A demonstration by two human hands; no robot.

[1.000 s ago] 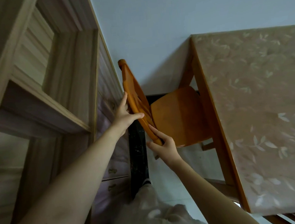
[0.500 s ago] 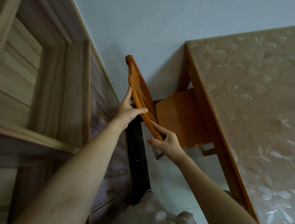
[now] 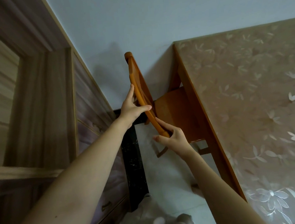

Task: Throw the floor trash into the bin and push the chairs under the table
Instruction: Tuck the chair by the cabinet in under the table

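Gripping chair (image 3: 176, 113): left hand (image 3: 131, 109), right hand (image 3: 174, 138); backrest runs away, seat seemingly under table (image 3: 249, 103).

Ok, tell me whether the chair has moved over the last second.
Yes. The chair has slid right, further under the table: less of its seat shows past the table's edge than a second ago.

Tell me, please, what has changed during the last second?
The chair slid further under the table, so less of its seat shows now. Nothing was taken hold of or let go: the left hand and the right hand still hold the top rail of the backrest.
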